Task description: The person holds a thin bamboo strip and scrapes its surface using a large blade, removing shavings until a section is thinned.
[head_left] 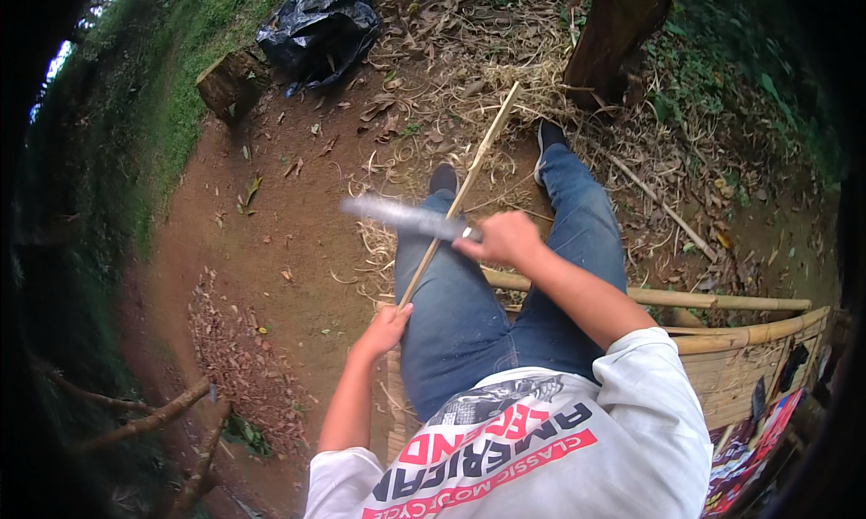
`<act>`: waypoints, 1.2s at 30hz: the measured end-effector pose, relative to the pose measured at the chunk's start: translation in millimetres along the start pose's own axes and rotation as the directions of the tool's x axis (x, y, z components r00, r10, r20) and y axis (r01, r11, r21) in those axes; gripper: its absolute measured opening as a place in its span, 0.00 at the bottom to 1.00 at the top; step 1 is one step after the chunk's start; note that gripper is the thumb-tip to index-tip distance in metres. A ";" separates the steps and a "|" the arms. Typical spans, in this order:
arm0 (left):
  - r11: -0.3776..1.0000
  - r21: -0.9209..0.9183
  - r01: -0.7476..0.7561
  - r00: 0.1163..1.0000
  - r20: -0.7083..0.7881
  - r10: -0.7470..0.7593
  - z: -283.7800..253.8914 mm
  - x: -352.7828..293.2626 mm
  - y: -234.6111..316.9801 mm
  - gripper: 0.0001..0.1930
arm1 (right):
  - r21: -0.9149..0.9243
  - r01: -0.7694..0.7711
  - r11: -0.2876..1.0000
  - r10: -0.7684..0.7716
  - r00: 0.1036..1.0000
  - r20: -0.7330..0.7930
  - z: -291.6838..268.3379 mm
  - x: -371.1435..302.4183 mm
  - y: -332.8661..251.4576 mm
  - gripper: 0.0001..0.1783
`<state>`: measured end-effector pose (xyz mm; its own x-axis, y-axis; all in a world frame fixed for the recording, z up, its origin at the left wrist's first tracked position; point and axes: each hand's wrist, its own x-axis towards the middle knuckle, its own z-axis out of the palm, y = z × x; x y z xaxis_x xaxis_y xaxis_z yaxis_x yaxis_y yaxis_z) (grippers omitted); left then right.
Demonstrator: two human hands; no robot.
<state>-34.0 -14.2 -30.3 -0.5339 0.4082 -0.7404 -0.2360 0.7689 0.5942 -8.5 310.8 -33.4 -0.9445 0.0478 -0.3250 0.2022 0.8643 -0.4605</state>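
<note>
A long thin bamboo strip (474,167) runs from my left hand (386,328) up and away across my left thigh toward the ground ahead. My left hand grips its near end beside my knee. My right hand (502,238) is closed on the handle of a long knife (397,214), whose blurred blade points left and lies across the strip. I sit on a bamboo bench (740,334) in blue jeans, legs stretched out over the dirt.
Bamboo shavings (374,248) litter the ground by my legs. A black plastic bag (320,27) and a cut log (233,82) lie ahead on the left. A tree trunk (613,36) stands ahead right. Branches (153,420) lie at lower left.
</note>
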 end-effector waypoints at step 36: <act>0.975 0.207 -0.078 0.994 -0.062 0.093 -6.2 6.8 0.2 0.25 | -0.025 0.017 1.000 -0.016 1.000 0.015 -17.9 -15.5 2.5 0.43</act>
<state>-42.8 -14.4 -33.3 -0.6028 0.4466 -0.6612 -0.0201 0.8199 0.5721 1.9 321.2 -14.7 -0.9437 0.0262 -0.3298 0.1801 0.8771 -0.4454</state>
